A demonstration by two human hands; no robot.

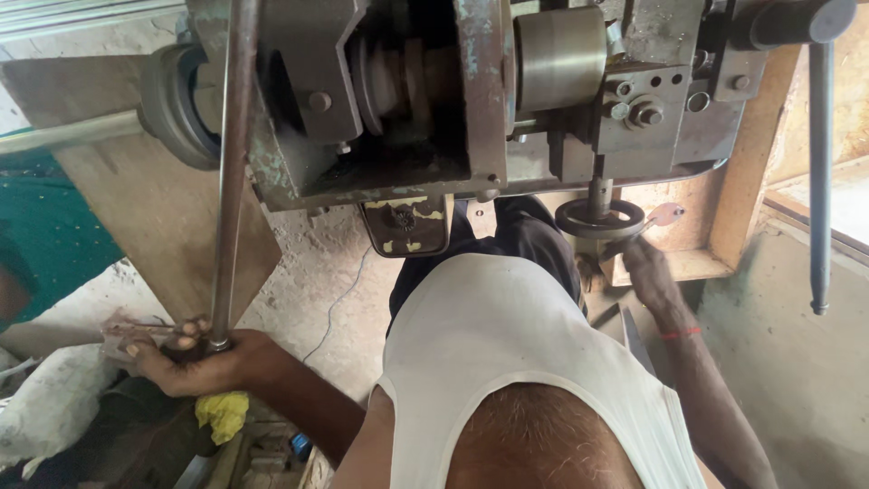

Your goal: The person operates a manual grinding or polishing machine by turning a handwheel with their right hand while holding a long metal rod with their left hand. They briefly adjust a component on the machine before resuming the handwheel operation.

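Head view, looking down past the person's chest: left hand [195, 355] is clenched round the lower end of a long steel lever bar [231, 163], whose long axis runs nearly straight up from the fist to the worn green press machine [471, 100]. Right hand [644, 264] pinches a thin flat metal blank [665, 215], which projects up and outward from the fingertips and lies just beside the round die plate [599, 218] under the ram. Of the two, the right hand is nearer the die; a yellow rag [222, 414] hangs below the left fist
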